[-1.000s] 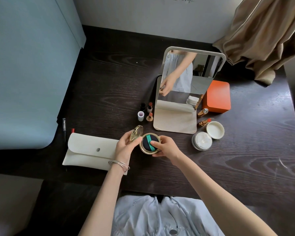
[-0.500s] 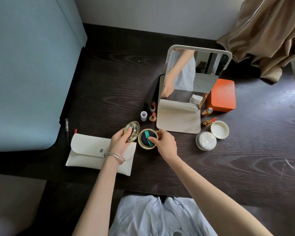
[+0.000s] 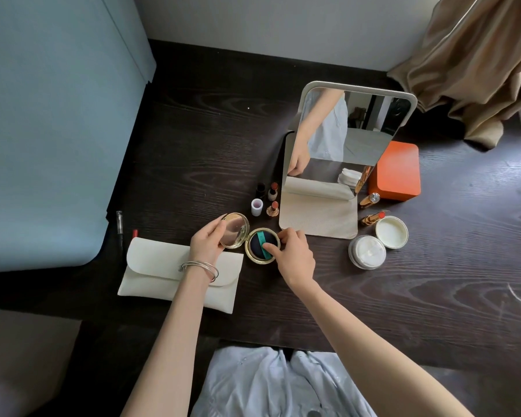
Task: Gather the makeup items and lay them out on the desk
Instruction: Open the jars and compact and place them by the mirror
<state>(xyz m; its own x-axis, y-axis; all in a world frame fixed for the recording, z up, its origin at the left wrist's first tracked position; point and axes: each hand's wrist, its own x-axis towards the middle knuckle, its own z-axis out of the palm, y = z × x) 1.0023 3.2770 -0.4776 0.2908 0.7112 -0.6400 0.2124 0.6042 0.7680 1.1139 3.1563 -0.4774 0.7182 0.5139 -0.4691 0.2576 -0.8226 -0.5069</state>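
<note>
A gold cushion compact (image 3: 254, 246) lies open on the dark desk (image 3: 418, 296), its dark puff crossed by a green strap. My left hand (image 3: 206, 243) grips the hinged mirror lid (image 3: 235, 230). My right hand (image 3: 292, 254) pinches the compact's base, thumb on the puff. Just behind stand small lipsticks (image 3: 272, 191) and a white tube (image 3: 257, 207). An open cream jar (image 3: 367, 251) and its lid (image 3: 391, 231) sit to the right, with two gold lipsticks (image 3: 372, 218) beside them.
A white pouch (image 3: 163, 266) lies left under my wrist, with a clear vial (image 3: 119, 221) and a red pencil tip (image 3: 134, 233) beyond it. A standing mirror (image 3: 343, 164) and an orange box (image 3: 396, 173) are behind. A curtain (image 3: 475, 64) hangs at the back right.
The compact came down from just above the desk and now rests on it. Its lid has swung open wider to the left. My view shifted closer.
</note>
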